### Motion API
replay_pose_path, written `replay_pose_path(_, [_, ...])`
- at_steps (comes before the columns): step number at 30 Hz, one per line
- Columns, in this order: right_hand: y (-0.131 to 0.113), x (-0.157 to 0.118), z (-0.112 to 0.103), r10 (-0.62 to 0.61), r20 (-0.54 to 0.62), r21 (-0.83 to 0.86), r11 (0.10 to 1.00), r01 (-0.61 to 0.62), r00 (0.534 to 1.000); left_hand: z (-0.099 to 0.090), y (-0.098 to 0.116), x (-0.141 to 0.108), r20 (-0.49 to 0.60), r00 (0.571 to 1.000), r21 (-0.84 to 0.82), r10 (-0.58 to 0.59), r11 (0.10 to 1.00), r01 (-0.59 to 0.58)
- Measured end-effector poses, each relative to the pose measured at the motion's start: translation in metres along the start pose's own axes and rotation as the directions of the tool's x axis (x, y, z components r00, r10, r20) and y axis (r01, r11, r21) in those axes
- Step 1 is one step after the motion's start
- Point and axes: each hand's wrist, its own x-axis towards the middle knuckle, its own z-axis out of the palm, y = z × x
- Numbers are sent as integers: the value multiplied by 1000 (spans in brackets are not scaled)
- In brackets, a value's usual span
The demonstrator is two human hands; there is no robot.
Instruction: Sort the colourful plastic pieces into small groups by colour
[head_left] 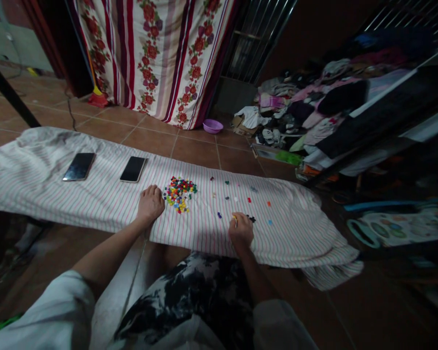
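Note:
Near the cloth's front edge, my right hand (241,229) is closed, fingertips pinching a small yellow bead (235,218). My left hand (151,204) rests on the striped cloth with its fingers laid down, holding nothing that I can see. Just right of it lies a pile of small multicoloured beads (180,193). Spread to the right are small same-colour groups, among them purple beads (219,215), red beads (249,200), orange beads (268,203) and light blue beads (270,222). Black beads (252,219) lie beside my right hand, which partly hides them.
A phone (79,166) and another phone (133,169) lie on the left of the striped cloth (105,204). Beyond are a purple basin (212,126), a floral curtain (168,58) and a red broom (98,98). Clothes (306,102) are heaped at the right.

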Motion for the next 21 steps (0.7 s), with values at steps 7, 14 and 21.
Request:
replay_pose_path(7, [-1,0,-1,-9,-3,-6,1000,9,1000,2,-1,-1,-4,1000,-19,-11,1000,11])
replay_pose_path(14, [-1,-1,-1,-24,-11,3,1000,24,1000,0,0,0,-11,1000,-8,-1,1000,1])
replay_pose_path(21, [-2,-1,0,-42,-29,1,999,42,999,2,-2,0,-18,1000,0,9,1000,-9])
